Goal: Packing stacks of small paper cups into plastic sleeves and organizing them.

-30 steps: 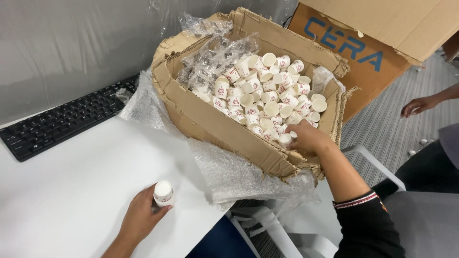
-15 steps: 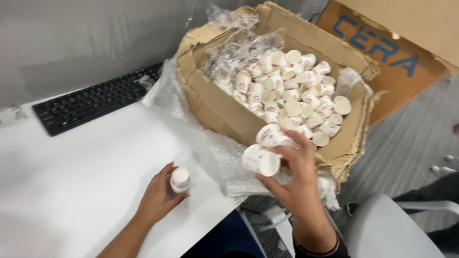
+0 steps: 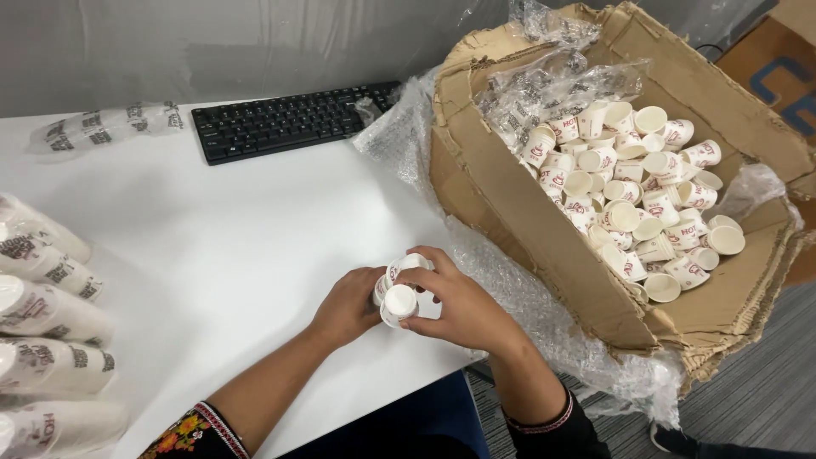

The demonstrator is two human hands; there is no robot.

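Both hands (image 3: 408, 310) grip small smooth paper cups (image 3: 398, 289) by torn cardboard box (image 3: 544, 246).

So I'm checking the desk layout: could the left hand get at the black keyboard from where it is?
Probably yes. The left hand is busy on the small paper cups with the right hand, but only bare white table lies between it and the keyboard; nothing blocks the way.
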